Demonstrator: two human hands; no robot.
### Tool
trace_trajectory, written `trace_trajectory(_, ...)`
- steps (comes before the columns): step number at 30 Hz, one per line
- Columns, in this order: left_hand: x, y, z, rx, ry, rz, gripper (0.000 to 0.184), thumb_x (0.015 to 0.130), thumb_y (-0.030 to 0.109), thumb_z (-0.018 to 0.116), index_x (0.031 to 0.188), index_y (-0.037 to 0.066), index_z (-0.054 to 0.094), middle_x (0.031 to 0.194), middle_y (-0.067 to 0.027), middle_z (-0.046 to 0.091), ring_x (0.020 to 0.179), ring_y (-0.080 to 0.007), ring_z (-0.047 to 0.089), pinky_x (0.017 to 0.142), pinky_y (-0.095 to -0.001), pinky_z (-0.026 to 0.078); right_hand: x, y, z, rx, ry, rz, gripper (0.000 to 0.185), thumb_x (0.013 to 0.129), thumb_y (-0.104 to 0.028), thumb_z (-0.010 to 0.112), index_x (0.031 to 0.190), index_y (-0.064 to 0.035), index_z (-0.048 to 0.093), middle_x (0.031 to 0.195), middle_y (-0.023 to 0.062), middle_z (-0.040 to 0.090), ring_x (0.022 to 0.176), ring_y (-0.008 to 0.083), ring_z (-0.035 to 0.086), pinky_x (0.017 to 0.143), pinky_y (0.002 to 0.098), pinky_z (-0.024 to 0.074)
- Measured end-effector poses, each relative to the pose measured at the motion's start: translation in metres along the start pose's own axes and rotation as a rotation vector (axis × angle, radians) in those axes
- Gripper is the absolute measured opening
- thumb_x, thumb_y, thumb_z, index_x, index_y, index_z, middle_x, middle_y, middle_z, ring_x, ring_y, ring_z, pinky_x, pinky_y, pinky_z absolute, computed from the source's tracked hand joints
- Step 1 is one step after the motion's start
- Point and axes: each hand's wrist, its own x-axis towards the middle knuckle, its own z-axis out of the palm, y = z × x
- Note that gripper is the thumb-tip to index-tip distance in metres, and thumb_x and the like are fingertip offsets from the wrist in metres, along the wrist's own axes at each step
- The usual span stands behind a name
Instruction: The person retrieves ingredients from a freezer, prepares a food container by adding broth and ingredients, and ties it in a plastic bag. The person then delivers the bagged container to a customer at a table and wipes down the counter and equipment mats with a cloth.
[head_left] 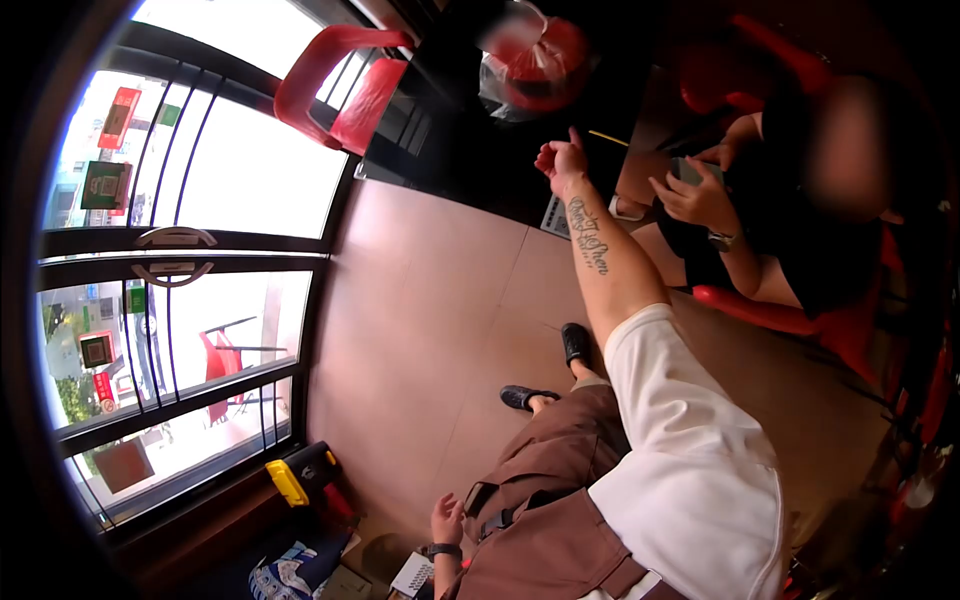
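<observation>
My right hand [565, 163] reaches over a black table [450, 130], thumb stretched out and fingers curled in, with nothing visible in them. A thin yellow stick [608, 138] lies just beyond it on the tabletop. Partly behind my forearm, at the table's edge, is a pale object with a grid [555, 216]. Farther back stands a red container in a clear knotted plastic bag [540, 70]. My left hand [447, 520], with a dark wristband, hangs beside my brown apron [550, 470]. Its fingers are loosely bent and apart, holding nothing visible.
Another person [820, 190] sits at right on a red chair [850, 330], holding a phone-like object [692, 172]. A red chair [350, 95] stands by the glass doors [180, 250]. A yellow-and-black item [290, 482] and a patterned bag [285, 575] are at lower left.
</observation>
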Motion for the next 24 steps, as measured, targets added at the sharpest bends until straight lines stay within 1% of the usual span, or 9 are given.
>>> trace_trajectory(8,-0.061,-0.063,0.038,-0.176,-0.028,-0.251,0.039,0.091,0.012,0.066,0.126,0.001,0.055,0.108,-0.0148,0.066,0.090,-0.0205,0.066,0.078,-0.0310,0.054,-0.016,-0.015,-0.017,-0.345,-0.072,-0.257,0.062,0.087,-0.005,0.053,0.147,-0.0133,0.038,0.073,0.0056,0.061,0.058,0.0146,0.058,0.057,0.0309,0.0525)
trace_trajectory(9,-0.073,-0.048,0.041,-0.228,-0.007,-0.332,0.039,0.091,0.011,0.066,0.126,0.000,0.054,0.107,-0.0147,0.066,0.091,-0.0206,0.066,0.078,-0.0308,0.054,-0.029,-0.017,-0.010,-0.633,-0.104,-0.436,0.055,0.086,-0.009,0.056,0.140,-0.0049,0.044,0.070,0.0068,0.060,0.054,0.0180,0.057,0.058,0.0322,0.0530)
trace_trajectory(10,-0.079,-0.028,0.043,0.009,-0.135,-0.167,0.039,0.091,0.009,0.065,0.126,-0.001,0.054,0.108,-0.0135,0.066,0.094,-0.0198,0.065,0.080,-0.0308,0.053,-0.028,-0.022,-0.008,-0.900,-0.099,-0.673,0.058,0.086,-0.012,0.057,0.141,-0.0030,0.041,0.072,0.0086,0.063,0.055,0.0224,0.059,0.060,0.0348,0.0541)
trace_trajectory(11,-0.077,-0.046,0.046,-0.094,-0.142,-0.166,0.039,0.091,0.009,0.065,0.127,-0.001,0.053,0.108,-0.0133,0.066,0.094,-0.0194,0.065,0.081,-0.0307,0.053,-0.025,-0.028,-0.008,-1.162,-0.100,-0.915,0.062,0.086,-0.015,0.058,0.143,-0.0012,0.038,0.074,0.0105,0.065,0.056,0.0268,0.061,0.063,0.0373,0.0553)
trace_trajectory(13,-0.067,-0.077,0.058,-0.301,-0.149,-0.164,0.039,0.091,0.009,0.065,0.127,-0.001,0.053,0.109,-0.0129,0.066,0.096,-0.0187,0.064,0.082,-0.0305,0.053,-0.046,-0.049,0.006,-1.327,-0.103,-0.871,0.070,0.085,-0.024,0.058,0.146,-0.0037,0.031,0.084,0.0169,0.068,0.070,0.0351,0.065,0.071,0.0435,0.0554)
trace_trajectory(17,-0.061,-0.071,0.069,-0.123,-0.123,-0.066,0.039,0.092,0.009,0.064,0.129,0.000,0.053,0.111,-0.0135,0.065,0.097,-0.0184,0.063,0.084,-0.0300,0.052,-0.047,-0.073,0.016,-1.713,0.006,-0.743,0.076,0.085,-0.036,0.056,0.149,-0.0079,0.026,0.092,0.0314,0.067,0.087,0.0471,0.066,0.080,0.0499,0.0548)
trace_trajectory(19,-0.065,-0.066,0.075,-0.136,-0.159,-0.064,0.040,0.093,0.010,0.064,0.130,0.001,0.054,0.111,-0.0137,0.065,0.097,-0.0184,0.063,0.084,-0.0298,0.051,-0.058,-0.086,0.020,-1.692,0.019,-0.871,0.069,0.086,-0.037,0.057,0.145,-0.0073,0.037,0.094,0.0294,0.068,0.090,0.0446,0.066,0.081,0.0496,0.0547)
trace_trajectory(21,-0.069,-0.065,0.079,-0.146,-0.156,-0.076,0.039,0.092,0.011,0.064,0.129,0.001,0.055,0.111,-0.0137,0.065,0.098,-0.0183,0.063,0.084,-0.0296,0.051,-0.091,-0.100,0.049,-1.757,0.126,-0.446,0.055,0.085,-0.027,0.062,0.135,-0.0072,0.048,0.111,0.0210,0.064,0.116,0.0355,0.056,0.094,0.0399,0.0490)
trace_trajectory(24,-0.065,-0.080,0.079,-0.116,-0.138,-0.094,0.040,0.092,0.011,0.065,0.129,0.001,0.055,0.110,-0.0131,0.066,0.097,-0.0179,0.063,0.084,-0.0291,0.051,-0.090,-0.095,0.052,-1.692,0.130,-0.411,0.074,0.080,-0.029,0.067,0.145,-0.0106,0.038,0.122,0.0236,0.061,0.122,0.0350,0.054,0.099,0.0344,0.0468)
